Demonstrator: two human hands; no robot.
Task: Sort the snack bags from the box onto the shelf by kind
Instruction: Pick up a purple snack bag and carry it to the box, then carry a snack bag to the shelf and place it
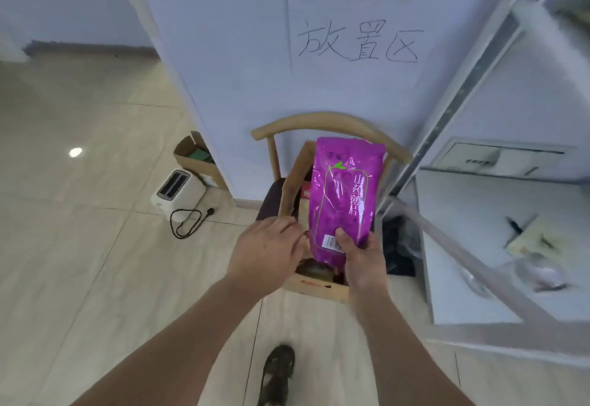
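We note the cardboard box (314,287) on the chair (322,124) — more snack packets inside, kinds unclear. Right hand (360,259) pinches the purple snack bag (344,195) at its lower edge, upright above the box. Left hand (268,252) reaches into the box's left side — its fingers are hidden, so we cannot tell their state.

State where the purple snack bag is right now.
Centre-right of the head view: the purple snack bag is held upright in the right hand above the cardboard box on the chair.
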